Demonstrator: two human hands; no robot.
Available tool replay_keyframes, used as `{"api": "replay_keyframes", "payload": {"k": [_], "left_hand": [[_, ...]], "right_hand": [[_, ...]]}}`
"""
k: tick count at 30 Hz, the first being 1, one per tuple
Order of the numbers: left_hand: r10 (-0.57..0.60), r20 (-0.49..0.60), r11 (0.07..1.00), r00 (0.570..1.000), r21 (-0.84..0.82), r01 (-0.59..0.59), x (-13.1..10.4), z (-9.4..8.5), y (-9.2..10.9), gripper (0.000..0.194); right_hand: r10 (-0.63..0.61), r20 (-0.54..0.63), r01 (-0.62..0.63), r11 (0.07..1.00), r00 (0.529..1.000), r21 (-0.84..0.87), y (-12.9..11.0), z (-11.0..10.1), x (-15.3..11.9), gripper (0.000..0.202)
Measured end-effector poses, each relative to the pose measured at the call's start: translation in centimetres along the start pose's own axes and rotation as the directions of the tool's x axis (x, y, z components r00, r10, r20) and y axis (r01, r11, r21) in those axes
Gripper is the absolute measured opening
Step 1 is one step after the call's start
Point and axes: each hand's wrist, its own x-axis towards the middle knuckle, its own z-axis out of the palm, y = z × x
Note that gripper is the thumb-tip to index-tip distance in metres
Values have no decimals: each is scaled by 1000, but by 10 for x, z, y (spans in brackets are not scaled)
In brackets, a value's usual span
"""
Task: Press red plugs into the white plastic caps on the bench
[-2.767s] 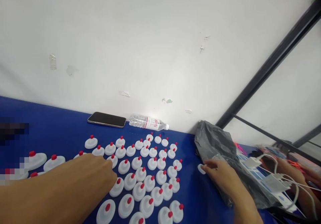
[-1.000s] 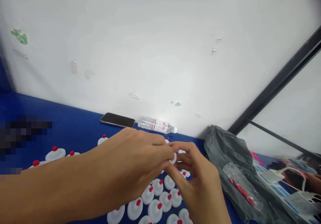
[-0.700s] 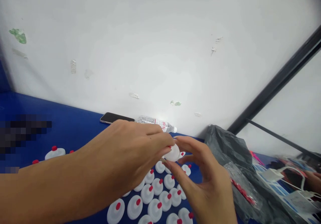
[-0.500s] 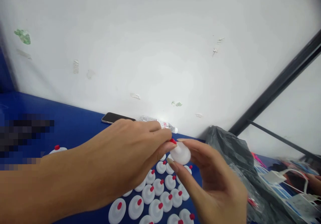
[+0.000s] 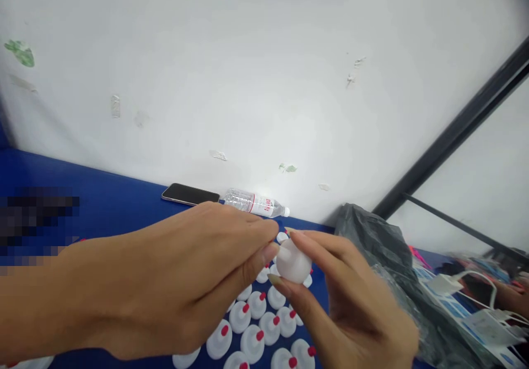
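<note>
Between my hands is a small white rounded bottle (image 5: 294, 263), held above the table. My right hand (image 5: 351, 297) grips its body between thumb and fingers. The thumb and fingers of my left hand (image 5: 198, 270) are pinched at its narrow tip on the left; whatever they hold there is hidden by the fingers. Below the hands, several white bottles with red caps (image 5: 252, 342) stand on the blue table (image 5: 103, 184), partly covered by my left hand and wrist.
A black phone (image 5: 190, 194) and a clear water bottle (image 5: 256, 201) lie by the wall. To the right are a dark plastic bag (image 5: 363, 237), a power strip with white plugs (image 5: 444, 283) and a metal bar (image 5: 454, 132).
The red cap seen at the held bottle's tip is now out of sight behind my left fingers. Both hands have shifted slightly left and down, and the view has moved a little.
</note>
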Motion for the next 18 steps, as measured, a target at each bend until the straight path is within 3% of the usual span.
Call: {"api": "replay_keyframes", "payload": {"k": [2,8,13,18], "left_hand": [[16,63,997,998,-73,-11,-2,-2,-3,48],[-126,161,970,979,-187,155,-2,-6,0,53],[-37,126,997,991,-63,46,-5,-4,-1,44],[-61,192,984,980,-152,91,-7,-4,-1,42]], "right_hand": [[-7,14,7,1000,1000,0,0,-1,1,58],[52,6,-53,998,999,28,-1,-2,-1,53],[103,-46,-102,995,994,14,-3,3,-5,44],[110,-47,-110,994,993,12,-4,1,-5,47]]}}
